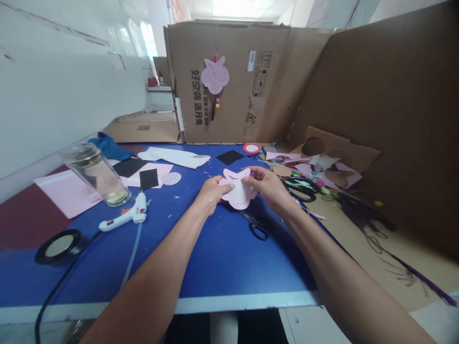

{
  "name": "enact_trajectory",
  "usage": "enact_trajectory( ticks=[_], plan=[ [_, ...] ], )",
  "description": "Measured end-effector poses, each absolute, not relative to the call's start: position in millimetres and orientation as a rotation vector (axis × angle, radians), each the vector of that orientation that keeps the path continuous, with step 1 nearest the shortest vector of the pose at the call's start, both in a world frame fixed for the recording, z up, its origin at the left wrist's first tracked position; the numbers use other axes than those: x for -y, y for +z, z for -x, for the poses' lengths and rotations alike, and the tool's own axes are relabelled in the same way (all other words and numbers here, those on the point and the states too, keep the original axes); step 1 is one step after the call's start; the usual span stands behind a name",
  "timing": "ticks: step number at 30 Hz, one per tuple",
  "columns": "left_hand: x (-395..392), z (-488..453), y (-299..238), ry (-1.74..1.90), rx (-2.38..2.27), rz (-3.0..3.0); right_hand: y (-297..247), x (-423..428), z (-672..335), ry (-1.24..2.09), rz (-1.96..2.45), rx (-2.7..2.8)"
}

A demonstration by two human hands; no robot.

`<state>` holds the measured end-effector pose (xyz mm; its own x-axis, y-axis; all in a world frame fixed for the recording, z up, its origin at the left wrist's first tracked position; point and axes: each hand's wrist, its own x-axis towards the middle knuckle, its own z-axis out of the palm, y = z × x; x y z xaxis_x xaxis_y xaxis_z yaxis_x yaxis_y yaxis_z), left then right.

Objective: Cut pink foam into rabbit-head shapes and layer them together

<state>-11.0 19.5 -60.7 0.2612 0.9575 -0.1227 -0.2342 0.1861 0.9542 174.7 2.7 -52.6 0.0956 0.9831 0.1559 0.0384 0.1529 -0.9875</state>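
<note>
Between my two hands is a pink flower-shaped cutout (pixel 241 195) with a paler middle and a notched top edge. My left hand (pixel 212 192) pinches its left side, thumb on the front face. On its upper right, my right hand (pixel 266 184) grips the edge with thumb and fingers. Below the cutout, black-handled scissors (pixel 258 229) lie on the blue table (pixel 218 267), their blades partly covered by the cutout and its shadow. A similar pink shape (pixel 215 76) hangs on the cardboard panel ahead, with beads and a dark tassel beneath.
At left are a white glue gun (pixel 127 215) with its cord, black tape (pixel 59 246) and a tilted-looking glass jar (pixel 96 174). Black squares (pixel 148 179) and pink sheets lie behind. More scissors (pixel 303 188) and paper scraps (pixel 322 167) crowd the right. Cardboard walls (pixel 387 119) enclose the back and right.
</note>
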Motion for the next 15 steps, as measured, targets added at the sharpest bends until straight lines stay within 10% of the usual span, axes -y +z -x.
enact_trajectory(
  ticks=[15],
  plan=[
    [-15.6,12.4,-49.8,1.023,-0.969,-0.975,-53.2,-4.4,-175.7,0.957,1.148,1.102]
  ],
)
